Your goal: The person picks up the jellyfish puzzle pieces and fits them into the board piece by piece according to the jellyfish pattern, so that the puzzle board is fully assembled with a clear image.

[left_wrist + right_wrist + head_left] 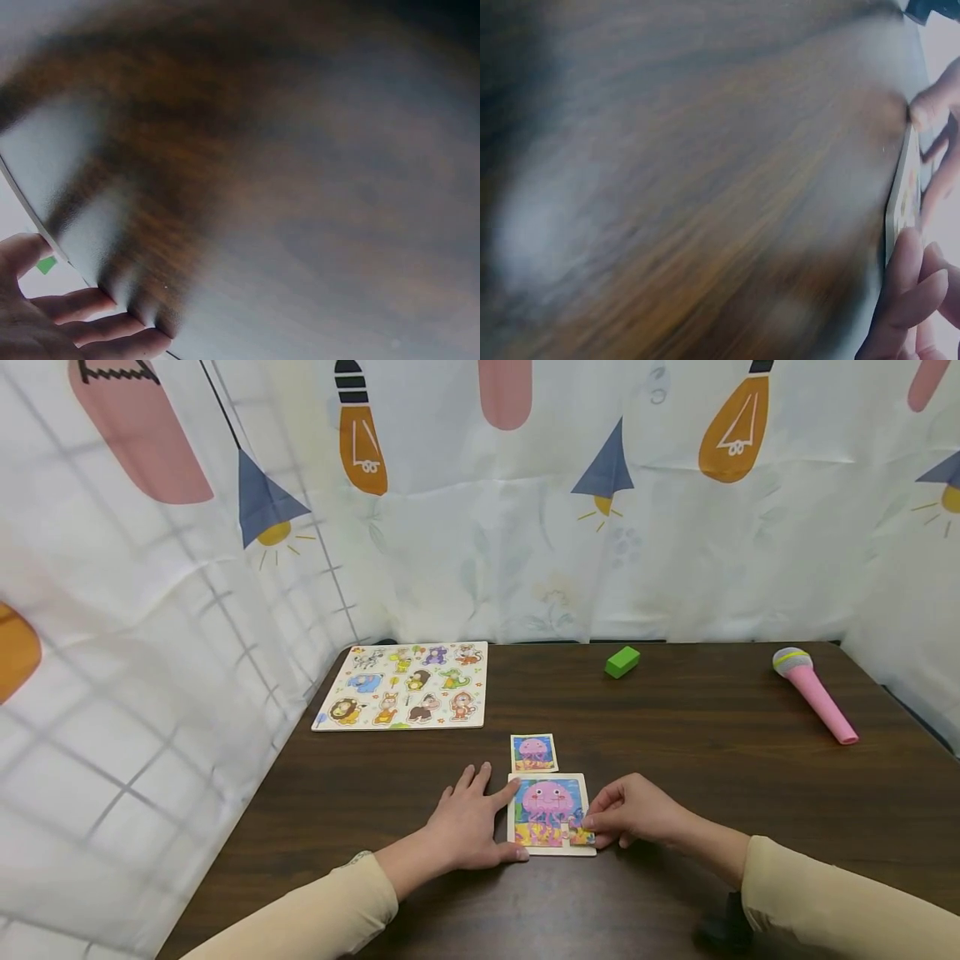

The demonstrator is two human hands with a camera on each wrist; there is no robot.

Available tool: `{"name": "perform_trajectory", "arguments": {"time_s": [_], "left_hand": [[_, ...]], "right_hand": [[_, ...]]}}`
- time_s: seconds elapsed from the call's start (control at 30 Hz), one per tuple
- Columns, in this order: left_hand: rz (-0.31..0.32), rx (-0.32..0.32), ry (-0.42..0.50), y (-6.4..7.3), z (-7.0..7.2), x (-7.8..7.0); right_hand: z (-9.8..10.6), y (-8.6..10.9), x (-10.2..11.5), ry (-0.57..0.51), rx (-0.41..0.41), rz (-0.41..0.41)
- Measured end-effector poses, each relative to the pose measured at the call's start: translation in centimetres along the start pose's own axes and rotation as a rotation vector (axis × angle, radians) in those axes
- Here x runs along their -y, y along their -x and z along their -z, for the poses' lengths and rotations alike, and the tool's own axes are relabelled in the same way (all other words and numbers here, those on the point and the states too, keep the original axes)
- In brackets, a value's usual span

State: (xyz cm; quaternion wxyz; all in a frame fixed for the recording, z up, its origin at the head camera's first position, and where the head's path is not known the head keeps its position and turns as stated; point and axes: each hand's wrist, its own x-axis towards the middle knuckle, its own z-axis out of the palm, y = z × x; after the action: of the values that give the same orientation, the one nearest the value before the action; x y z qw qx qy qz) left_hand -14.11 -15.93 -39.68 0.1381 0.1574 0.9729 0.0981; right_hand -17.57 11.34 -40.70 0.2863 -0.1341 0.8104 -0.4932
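Observation:
A jellyfish jigsaw puzzle (549,802) in a pale wooden tray (551,851) lies flat on the dark table. My left hand (471,827) rests along its left side, fingers spread, with the thumb by the lower left corner and the index finger at the upper left edge. At the lower right, my right hand (636,814) pinches a puzzle piece (581,837) between thumb and fingers. Pale wood shows in a narrow gap left of that piece. Touching or close above the tray is a small jellyfish picture card (533,752). The right wrist view shows the tray edge-on (891,217).
An animal puzzle board (405,687) lies at the back left of the table. Toward the back stands a green block (622,662), and a pink toy microphone (816,697) lies at the right. Patterned curtains (480,552) hang behind the table and along its sides.

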Motion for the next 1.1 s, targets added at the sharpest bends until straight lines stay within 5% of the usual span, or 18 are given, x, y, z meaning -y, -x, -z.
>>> {"name": "perform_trajectory", "arguments": {"time_s": [0.43, 1.1], "left_hand": [[0.004, 0.003, 0.013, 0.0, 0.0, -0.1], [0.004, -0.005, -0.005, 0.1, 0.2, -0.2]], "right_hand": [[-0.4, -0.5, 1.1, 0.050, 0.013, -0.087], [-1.1, -1.3, 2.9, 0.206, -0.014, -0.103]]}}
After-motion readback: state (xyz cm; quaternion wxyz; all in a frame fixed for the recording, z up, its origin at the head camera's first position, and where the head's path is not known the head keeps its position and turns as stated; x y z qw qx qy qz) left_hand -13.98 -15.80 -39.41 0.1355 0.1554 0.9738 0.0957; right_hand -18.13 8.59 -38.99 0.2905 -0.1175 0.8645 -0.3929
